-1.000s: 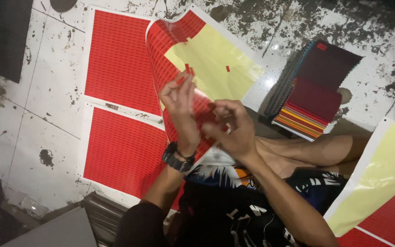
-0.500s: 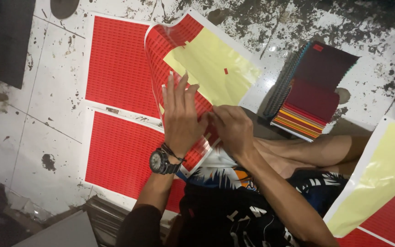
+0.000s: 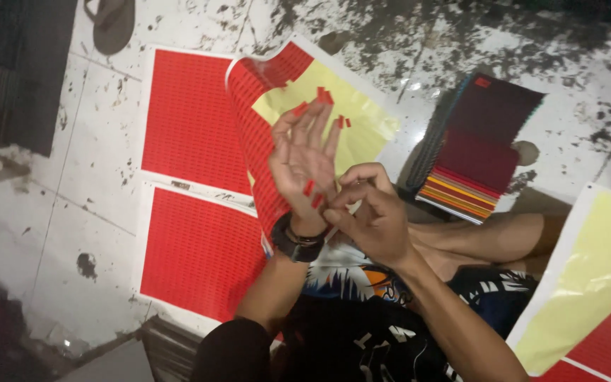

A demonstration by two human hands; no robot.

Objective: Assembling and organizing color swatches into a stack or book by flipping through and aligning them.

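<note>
My left hand (image 3: 305, 159) is raised palm-up with fingers spread, and several small red stickers (image 3: 323, 95) cling to its fingertips and palm. My right hand (image 3: 369, 216) is curled beside it, thumb and forefinger pinching at a red sticker near the left palm's heel. A dark watch (image 3: 295, 240) is on the left wrist. Beneath the hands lies a curled red sticker sheet (image 3: 252, 134), partly peeled to show its yellow backing (image 3: 362, 134).
Two flat red sticker sheets (image 3: 192, 120) (image 3: 199, 251) lie on the stained white tile floor at left. A stack of coloured paper pads (image 3: 472, 152) sits at right. Another yellow-and-red sheet (image 3: 592, 283) is at the lower right. A sandal (image 3: 111, 21) lies at top left.
My left hand has turned and opened palm-up, with red stickers now showing on its fingers. My right hand has shifted from the sheet to the left palm.
</note>
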